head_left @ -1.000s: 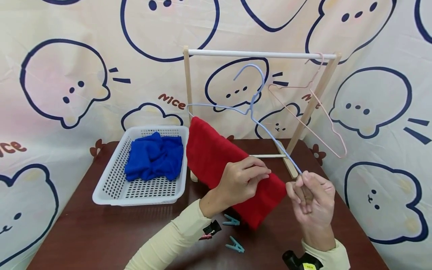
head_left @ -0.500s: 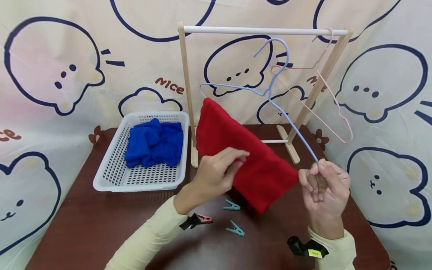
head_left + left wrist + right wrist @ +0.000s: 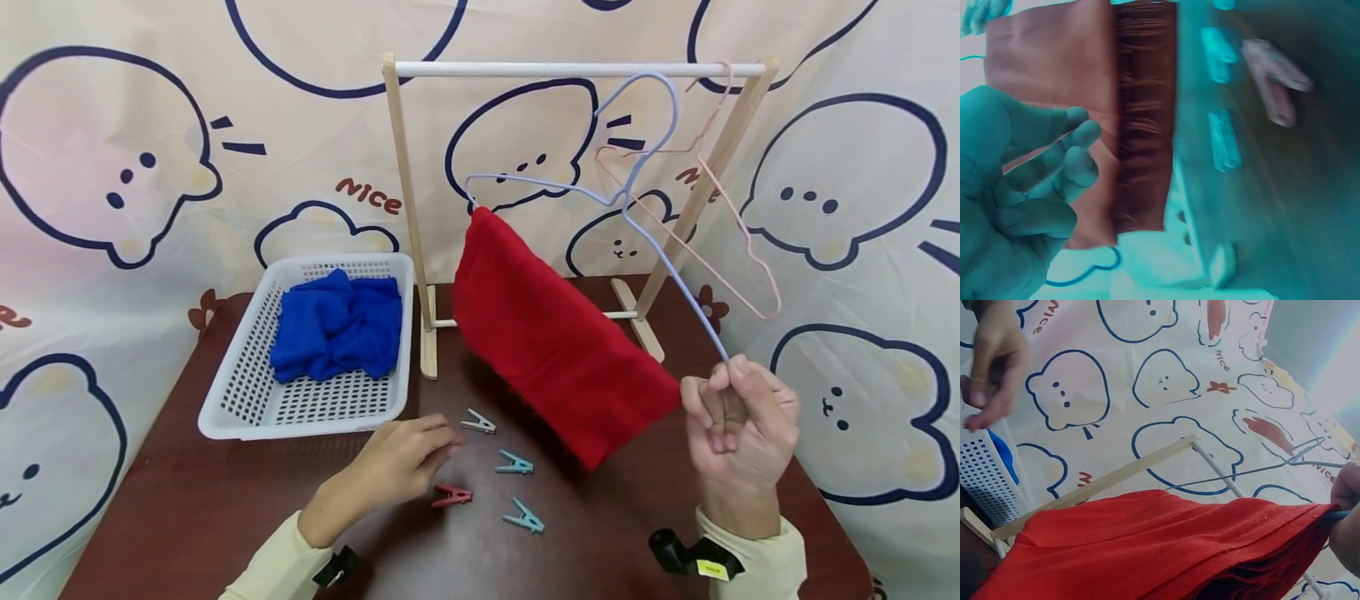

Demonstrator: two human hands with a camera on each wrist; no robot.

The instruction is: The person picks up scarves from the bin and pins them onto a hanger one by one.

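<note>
My right hand (image 3: 742, 433) grips the right end of a light-blue clothes hanger (image 3: 667, 258), fingertips right at the corner of the red cloth. Held tilted, the hanger has its hook up and its left end beyond the cloth. The red cloth (image 3: 555, 333) hangs folded over its lower bar; layered edges show in the right wrist view. My left hand (image 3: 401, 458) is over the table with fingers loosely bent and nothing between them. Near its fingertips lie a pale clothespin (image 3: 478, 422) and a red clothespin (image 3: 453, 497). Two teal clothespins (image 3: 514, 462) lie further right.
A white perforated basket (image 3: 217, 412) with a crumpled blue cloth (image 3: 337, 325) stands on the brown table (image 3: 172, 517) at the left. Behind the red cloth is a wooden rack (image 3: 408, 192) with a white rail (image 3: 540, 69). A pink hanger (image 3: 720, 196) hangs at its right end.
My left hand has left the red cloth and moved left and down to beside the clothespins. My right hand, still gripping the hanger, has shifted right, carrying the cloth along.
</note>
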